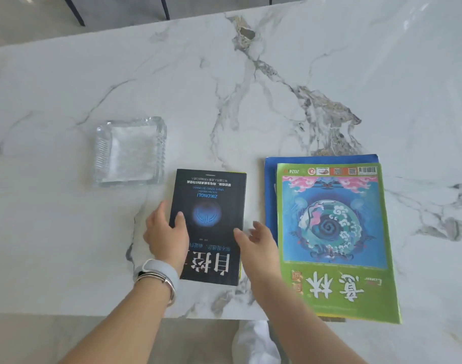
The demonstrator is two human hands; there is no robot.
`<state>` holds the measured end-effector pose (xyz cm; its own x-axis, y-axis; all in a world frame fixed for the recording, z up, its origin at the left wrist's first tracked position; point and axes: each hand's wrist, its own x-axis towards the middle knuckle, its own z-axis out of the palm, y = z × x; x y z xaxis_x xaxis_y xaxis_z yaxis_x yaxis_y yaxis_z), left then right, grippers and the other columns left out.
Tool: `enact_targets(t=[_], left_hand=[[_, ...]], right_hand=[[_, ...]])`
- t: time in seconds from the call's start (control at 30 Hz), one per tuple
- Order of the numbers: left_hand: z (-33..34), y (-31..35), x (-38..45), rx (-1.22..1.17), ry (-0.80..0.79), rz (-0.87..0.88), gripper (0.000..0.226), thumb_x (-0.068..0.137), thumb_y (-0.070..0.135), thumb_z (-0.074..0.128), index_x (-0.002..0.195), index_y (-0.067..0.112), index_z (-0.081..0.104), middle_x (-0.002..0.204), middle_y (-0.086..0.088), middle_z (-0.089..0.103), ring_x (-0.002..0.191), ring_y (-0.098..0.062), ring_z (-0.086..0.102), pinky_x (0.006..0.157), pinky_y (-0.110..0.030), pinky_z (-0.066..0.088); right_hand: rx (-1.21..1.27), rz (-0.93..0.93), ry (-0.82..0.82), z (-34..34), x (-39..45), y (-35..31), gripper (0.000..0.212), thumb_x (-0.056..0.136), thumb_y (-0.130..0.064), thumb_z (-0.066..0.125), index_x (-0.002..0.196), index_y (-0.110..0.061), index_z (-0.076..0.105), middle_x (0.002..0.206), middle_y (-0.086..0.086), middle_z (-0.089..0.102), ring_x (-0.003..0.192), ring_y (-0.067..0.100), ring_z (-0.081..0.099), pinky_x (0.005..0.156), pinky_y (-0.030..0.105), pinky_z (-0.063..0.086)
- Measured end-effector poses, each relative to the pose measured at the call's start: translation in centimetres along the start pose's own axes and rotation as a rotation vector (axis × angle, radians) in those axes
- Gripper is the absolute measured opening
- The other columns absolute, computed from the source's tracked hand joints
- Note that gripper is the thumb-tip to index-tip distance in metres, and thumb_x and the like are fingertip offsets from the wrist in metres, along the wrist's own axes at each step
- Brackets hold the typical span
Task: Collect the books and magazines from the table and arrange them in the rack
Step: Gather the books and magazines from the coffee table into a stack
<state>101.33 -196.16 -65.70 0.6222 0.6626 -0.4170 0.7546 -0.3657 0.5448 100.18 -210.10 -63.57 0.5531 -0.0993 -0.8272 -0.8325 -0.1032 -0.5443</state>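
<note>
A black book [211,206] with a blue glowing emblem lies flat on the marble table [224,101], near its front edge. My left hand [166,232] rests on the book's left edge, thumb on the cover. My right hand [258,243] hovers at the book's right edge with fingers spread, thumb touching the cover. To the right lies a green magazine [335,232] with a blue-green picture, stacked on a blue magazine [270,190] that shows along its left and top. The rack is not in view.
A square clear glass ashtray [130,151] stands left of and behind the black book. Dark chair legs [77,11] show beyond the table's far edge. A white shoe cover [256,340] is on the floor below the front edge.
</note>
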Motion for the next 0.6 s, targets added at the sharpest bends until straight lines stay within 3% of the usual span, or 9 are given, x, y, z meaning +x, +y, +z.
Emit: enact_targets(t=[0.1,0.2,0.27,0.37,0.47,0.53,0.6], left_hand=[[-0.4,-1.0,1.2,-0.151,-0.082,-0.084,0.034,0.092,0.022,0.045,0.124,0.013,0.047,0.111,-0.001,0.055,0.108,-0.025,0.05,0.093,-0.035,0.039],[-0.2,-1.1,1.1,-0.208,-0.13,-0.105,0.013,0.093,0.022,0.041,0.097,0.013,0.051,0.079,0.007,0.053,0.082,-0.02,0.049,0.075,-0.028,0.035],[-0.1,-1.0,1.1,-0.226,-0.136,-0.133,0.013,0.094,0.024,0.041,0.097,0.014,0.048,0.08,0.008,0.052,0.082,-0.018,0.047,0.076,-0.029,0.035],[-0.2,-1.1,1.5,-0.234,-0.163,-0.203,0.035,0.094,0.034,0.038,0.112,0.008,0.052,0.102,-0.003,0.059,0.095,-0.022,0.052,0.084,-0.033,0.04],[-0.1,-0.4,0.2,-0.277,-0.205,-0.242,0.042,0.092,0.042,0.038,0.116,0.012,0.053,0.112,-0.008,0.062,0.102,-0.027,0.058,0.093,-0.042,0.046],[-0.1,0.8,-1.7,-0.341,-0.228,-0.239,0.041,0.091,0.043,0.041,0.115,0.012,0.053,0.112,-0.006,0.063,0.103,-0.023,0.058,0.092,-0.039,0.047],[0.4,2.8,-4.4,-0.44,-0.269,-0.238,0.034,0.091,0.04,0.043,0.11,0.014,0.052,0.105,-0.002,0.063,0.095,-0.017,0.06,0.08,-0.034,0.05]], right_hand=[[0.068,0.064,0.075,1.5,0.8,0.0,0.046,0.094,-0.022,0.057,0.138,-0.015,0.044,0.115,-0.001,0.058,0.101,0.016,0.054,0.084,0.024,0.038],[0.05,0.064,0.117,1.9,1.5,0.1,0.04,0.094,-0.024,0.057,0.132,-0.012,0.05,0.111,0.002,0.062,0.093,0.012,0.051,0.081,0.024,0.038],[0.039,0.066,0.128,2.1,1.9,0.2,0.04,0.094,-0.03,0.058,0.129,-0.01,0.053,0.107,0.0,0.059,0.094,0.012,0.05,0.081,0.025,0.039],[0.049,0.052,0.108,2.0,2.0,-0.2,0.044,0.094,-0.036,0.055,0.128,-0.008,0.054,0.101,-0.003,0.054,0.094,0.013,0.05,0.079,0.025,0.037],[0.105,0.003,0.118,0.4,1.4,-0.8,0.04,0.093,-0.038,0.057,0.122,-0.01,0.056,0.095,-0.004,0.053,0.091,0.013,0.05,0.081,0.024,0.036],[0.111,-0.053,0.138,-1.8,0.4,-1.4,0.032,0.091,-0.038,0.059,0.112,-0.014,0.056,0.09,-0.005,0.055,0.089,0.013,0.052,0.081,0.024,0.036],[0.121,-0.103,0.172,-4.9,-0.6,-1.9,0.029,0.09,-0.039,0.06,0.106,-0.015,0.056,0.089,-0.006,0.058,0.09,0.014,0.054,0.082,0.025,0.036]])
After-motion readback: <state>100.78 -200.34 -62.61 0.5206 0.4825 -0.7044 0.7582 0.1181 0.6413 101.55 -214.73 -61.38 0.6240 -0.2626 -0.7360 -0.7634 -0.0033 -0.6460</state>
